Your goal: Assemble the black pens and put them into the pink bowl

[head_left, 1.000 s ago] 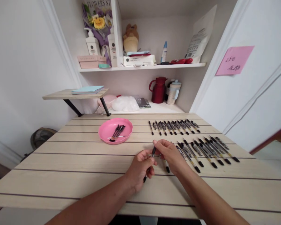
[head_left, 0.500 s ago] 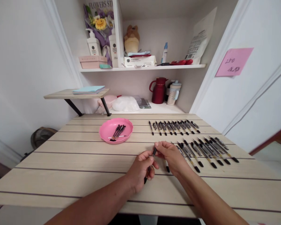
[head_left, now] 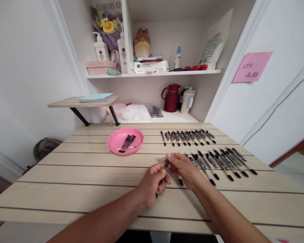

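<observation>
My left hand (head_left: 152, 184) is closed around the barrel of a black pen (head_left: 166, 165) just above the wooden table (head_left: 73, 175). My right hand (head_left: 184, 168) pinches the upper end of that same pen with its fingertips. Another black pen (head_left: 180, 181) lies on the table under my right hand. To the right lie two rows of several black pens, a far row (head_left: 187, 137) and a near row (head_left: 223, 162). A pink plate (head_left: 116, 143) with a few pens and a white stick in it sits at the table's far middle.
Behind the table, a small raised shelf (head_left: 66, 101) holds teal papers. A red jug (head_left: 171, 98), a cup and a white bag stand on the back counter. An upper shelf (head_left: 205, 71) carries bottles, boxes and a plush toy. A pink note (head_left: 251, 66) sticks on the right wall.
Both hands stay on the pen with little shift; my right hand's fingers have lowered slightly at the pen's upper end. The view has moved a little.
</observation>
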A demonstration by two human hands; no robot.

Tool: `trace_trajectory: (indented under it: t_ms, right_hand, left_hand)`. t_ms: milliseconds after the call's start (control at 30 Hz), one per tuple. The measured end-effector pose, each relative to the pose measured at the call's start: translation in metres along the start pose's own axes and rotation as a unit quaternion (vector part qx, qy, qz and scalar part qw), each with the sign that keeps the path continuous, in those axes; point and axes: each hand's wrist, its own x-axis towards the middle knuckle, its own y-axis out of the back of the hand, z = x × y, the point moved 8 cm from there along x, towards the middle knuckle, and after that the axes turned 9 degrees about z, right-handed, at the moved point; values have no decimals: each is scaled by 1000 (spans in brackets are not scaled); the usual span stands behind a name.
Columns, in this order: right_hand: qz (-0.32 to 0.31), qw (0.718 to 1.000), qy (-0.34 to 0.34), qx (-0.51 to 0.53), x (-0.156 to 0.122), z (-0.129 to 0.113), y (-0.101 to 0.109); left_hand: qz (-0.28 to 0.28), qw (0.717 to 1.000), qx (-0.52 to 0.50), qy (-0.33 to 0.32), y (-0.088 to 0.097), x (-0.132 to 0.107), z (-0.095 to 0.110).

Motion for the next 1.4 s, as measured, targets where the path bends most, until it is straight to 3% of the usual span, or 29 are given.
trace_trajectory:
  t_ms: [267,500,633,733,800,900,967,1067,1233,1400]
  right_hand:
    - [-66,992,13,104,-2,-8,-13]
    - [-19,998,17,65,8,-7,-9]
    - [-33,986,28,160,21,-22,-7]
    - [18,976,66,205,31,-38,11]
    - [75,980,97,156,34,-42,28]
    - [105,984,139,-35,30,-39,43]
    - [96,962,173,-189,22,-32,45]
    - [85,898,223,-368,3,-22,42]
    - [73,804,305,-505,-27,-18,29]
    - [73,727,296,-616,-34,-13,25]
  left_hand:
    - [-22,1000,-13,-9,-3,0,6]
    - [1,1000,3,-21,0,11,14]
    - [-63,997,-36,32,-8,20,17]
    - [-84,993,-69,52,-7,26,21]
    - [-60,994,-80,44,-1,31,23]
    - [-2,998,-66,18,11,37,25]
    - [30,999,-34,2,16,41,26]
    - [51,998,22,-24,16,48,29]
    - [86,993,77,-9,14,64,27]
    - [103,990,98,19,11,72,20]
